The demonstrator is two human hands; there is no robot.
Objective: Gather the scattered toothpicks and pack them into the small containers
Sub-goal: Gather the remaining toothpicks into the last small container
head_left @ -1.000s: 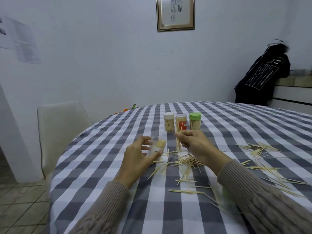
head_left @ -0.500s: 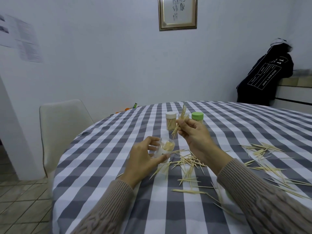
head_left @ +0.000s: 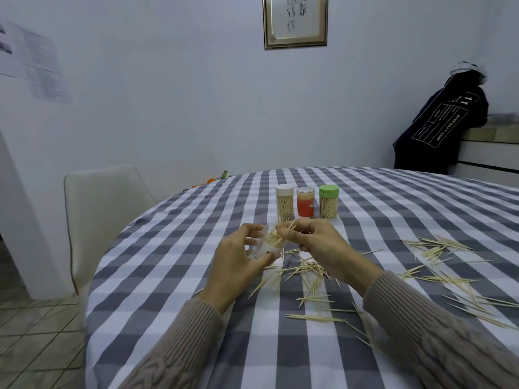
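Here the left hand (head_left: 236,262) grips a small clear jar (head_left: 270,244), fingers curled round its far side and thumb across the near side. The jar is open at the top and tilted toward the right hand, held just above the cloth (head_left: 168,262). It is partly filled with toothpicks, their tips showing at the mouth.

The right hand (head_left: 323,245) pinches a small bundle (head_left: 286,227) of toothpicks between thumb and fingertips, right at the jar's mouth. The bundle's lower ends seem to touch the picks already inside; whether they have gone in cannot be told.

Behind the hands stand three closed jars in a row, upright and close together. The white-lid jar (head_left: 284,204), on the left, is packed with toothpicks standing on end. The middle jar (head_left: 305,205) has a clear lid and looks orange-red; what fills it cannot be made out. The green-lid jar (head_left: 328,202), on the right, is also packed with toothpicks.

Loose toothpicks (head_left: 306,272) lie in a heap on the cloth just below the right hand, with stragglers reaching toward the near edge. A second scatter (head_left: 432,248) lies well to the right, trailing along the table toward the right sleeve (head_left: 421,332).

The cloth is grey-and-white check and covers a round table. A white chair (head_left: 104,209) stands at the table's left side. A framed picture (head_left: 295,21) hangs on the wall, and a dark garment (head_left: 438,133) is draped at the far right.
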